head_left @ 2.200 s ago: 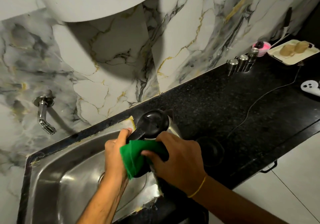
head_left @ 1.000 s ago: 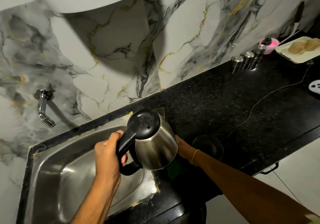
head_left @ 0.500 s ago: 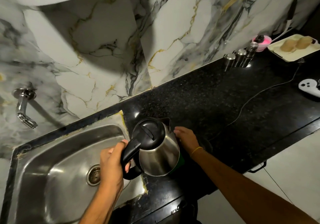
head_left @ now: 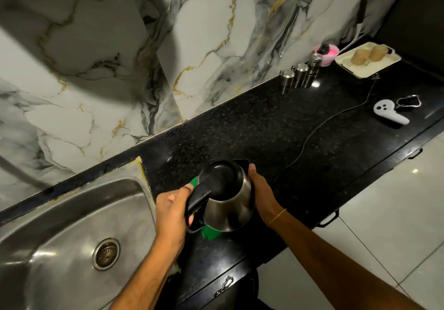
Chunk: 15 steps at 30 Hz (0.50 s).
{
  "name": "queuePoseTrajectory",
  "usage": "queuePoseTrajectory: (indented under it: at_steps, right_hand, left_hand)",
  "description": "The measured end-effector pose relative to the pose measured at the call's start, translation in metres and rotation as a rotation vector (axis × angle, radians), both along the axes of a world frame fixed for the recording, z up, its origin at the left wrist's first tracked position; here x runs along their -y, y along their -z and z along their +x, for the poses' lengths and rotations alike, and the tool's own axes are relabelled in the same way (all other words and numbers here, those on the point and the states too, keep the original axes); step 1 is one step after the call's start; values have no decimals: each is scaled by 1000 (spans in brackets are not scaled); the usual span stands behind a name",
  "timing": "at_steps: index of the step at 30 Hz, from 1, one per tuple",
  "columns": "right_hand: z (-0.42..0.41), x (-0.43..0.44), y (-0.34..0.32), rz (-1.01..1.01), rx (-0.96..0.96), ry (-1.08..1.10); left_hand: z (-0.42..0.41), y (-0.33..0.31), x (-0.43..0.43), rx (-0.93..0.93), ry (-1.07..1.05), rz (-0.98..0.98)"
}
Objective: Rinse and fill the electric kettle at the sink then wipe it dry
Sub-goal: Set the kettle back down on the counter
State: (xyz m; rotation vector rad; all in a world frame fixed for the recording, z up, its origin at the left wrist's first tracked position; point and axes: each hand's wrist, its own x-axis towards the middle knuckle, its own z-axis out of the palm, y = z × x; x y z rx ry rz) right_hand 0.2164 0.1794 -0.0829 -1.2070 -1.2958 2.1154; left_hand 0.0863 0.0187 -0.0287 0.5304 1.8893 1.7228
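While the left hand (head_left: 171,210) was wrapped around the black handle, the kettle (head_left: 227,195) sat over the black countertop (head_left: 252,127), just right of the sink (head_left: 72,225). Lid was closed, spout pointed away toward the marble wall (head_left: 120,69). Kettle body looked roughly upright; could not tell whether the base was touching the counter.

Right hand (head_left: 260,192) was pressed against the steel body on the far right side, fingers curved around it near the spout. A yellow band (head_left: 276,217) sat on that wrist.

Green cloth (head_left: 211,233) lay under or against the kettle: one bit showed below the base, another by the left thumb. Could not tell which hand held it, if either.

Sink basin looked empty, drain (head_left: 105,253) visible.

Further right on the counter, well apart from the kettle: a thin cable (head_left: 319,129), three steel canisters (head_left: 300,74) by the wall, a pink container (head_left: 326,53), a cream tray (head_left: 367,66) with two tan items, a white controller (head_left: 389,114).
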Motion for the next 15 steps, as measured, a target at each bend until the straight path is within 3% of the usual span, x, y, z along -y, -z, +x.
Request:
queuePoseTrajectory:
  at_steps: [15]
  right_hand:
    - [19,-39,87,-36,121,211]
  left_hand:
    - [14,85,-62,15,108,13]
